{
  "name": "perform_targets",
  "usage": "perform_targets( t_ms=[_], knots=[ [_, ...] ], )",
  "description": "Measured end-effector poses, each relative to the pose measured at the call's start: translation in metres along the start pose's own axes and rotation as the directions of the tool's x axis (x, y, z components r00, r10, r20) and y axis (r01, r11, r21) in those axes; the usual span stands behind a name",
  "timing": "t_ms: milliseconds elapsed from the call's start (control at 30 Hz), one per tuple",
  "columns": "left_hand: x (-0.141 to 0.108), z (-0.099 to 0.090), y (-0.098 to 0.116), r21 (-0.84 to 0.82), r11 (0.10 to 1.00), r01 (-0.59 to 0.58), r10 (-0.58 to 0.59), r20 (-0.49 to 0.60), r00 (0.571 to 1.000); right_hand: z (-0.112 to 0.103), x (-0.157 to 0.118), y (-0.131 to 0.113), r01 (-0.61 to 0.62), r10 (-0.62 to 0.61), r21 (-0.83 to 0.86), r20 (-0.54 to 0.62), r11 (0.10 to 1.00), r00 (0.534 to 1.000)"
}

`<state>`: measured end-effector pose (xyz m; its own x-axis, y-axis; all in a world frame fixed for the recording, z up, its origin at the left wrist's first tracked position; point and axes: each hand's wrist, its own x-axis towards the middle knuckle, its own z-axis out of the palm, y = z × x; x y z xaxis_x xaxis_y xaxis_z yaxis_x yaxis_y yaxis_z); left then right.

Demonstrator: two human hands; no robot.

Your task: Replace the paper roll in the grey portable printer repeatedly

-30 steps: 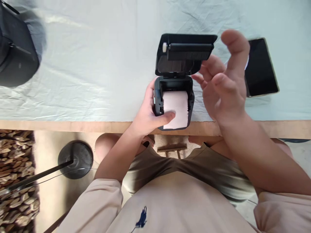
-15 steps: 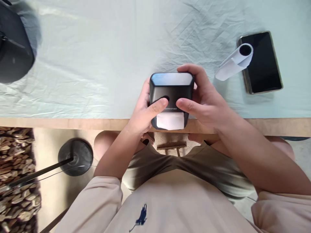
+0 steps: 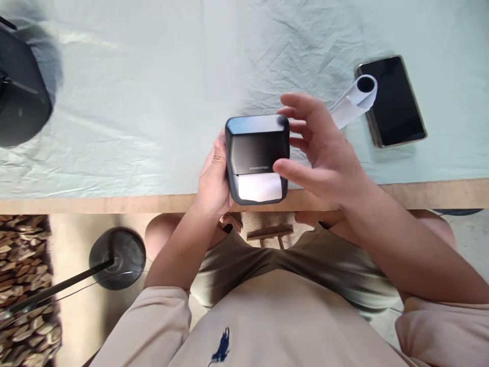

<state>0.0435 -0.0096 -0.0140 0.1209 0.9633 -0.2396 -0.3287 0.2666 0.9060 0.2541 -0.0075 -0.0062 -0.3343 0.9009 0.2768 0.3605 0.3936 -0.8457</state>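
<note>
A black label printer (image 3: pixel 260 150) with rounded corners is held above the table's front edge. White paper (image 3: pixel 260 187) sticks out of its near end, below small lettering. My left hand (image 3: pixel 214 181) grips the printer's left side, its thumb along that side and its other fingers mostly hidden. My right hand (image 3: pixel 321 145) is at the right side with fingers spread apart. Its thumb tip overlaps the printer's lower right corner; I cannot tell whether it touches.
To the right, a roll of white paper (image 3: pixel 349 108) with a dark core stands by a phone (image 3: pixel 395 102). A black case or bag (image 3: pixel 21 86) sits at the far left on the pale cloth (image 3: pixel 160 97). A round stand base (image 3: pixel 118 267) is on the floor.
My right hand has loosened from the printer and spread its fingers. My left thumb has moved from the printer's top to its left side. The printer has shifted slightly left.
</note>
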Motion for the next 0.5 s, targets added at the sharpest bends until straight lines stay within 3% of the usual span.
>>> perform_targets(
  t_ms=[167,267,367,500],
  knots=[
    [0.0,-0.001,0.002,0.017,1.0,0.022,-0.022,-0.003,1.0,-0.004,-0.002,-0.011,-0.014,0.013,0.023,0.07,1.0,0.997],
    [0.003,-0.001,0.0,0.009,1.0,0.015,-0.015,-0.016,1.0,-0.005,-0.001,-0.013,0.001,-0.001,-0.004,-0.005,1.0,1.0],
    [0.004,-0.002,-0.001,-0.005,1.0,0.024,-0.024,-0.02,1.0,-0.005,0.0,-0.013,0.081,-0.1,-0.15,-0.122,0.985,0.987],
    [0.004,-0.006,-0.003,-0.031,0.999,0.02,-0.017,0.084,0.996,-0.012,0.004,-0.02,0.12,-0.165,-0.222,-0.193,0.968,0.967]
  ],
)
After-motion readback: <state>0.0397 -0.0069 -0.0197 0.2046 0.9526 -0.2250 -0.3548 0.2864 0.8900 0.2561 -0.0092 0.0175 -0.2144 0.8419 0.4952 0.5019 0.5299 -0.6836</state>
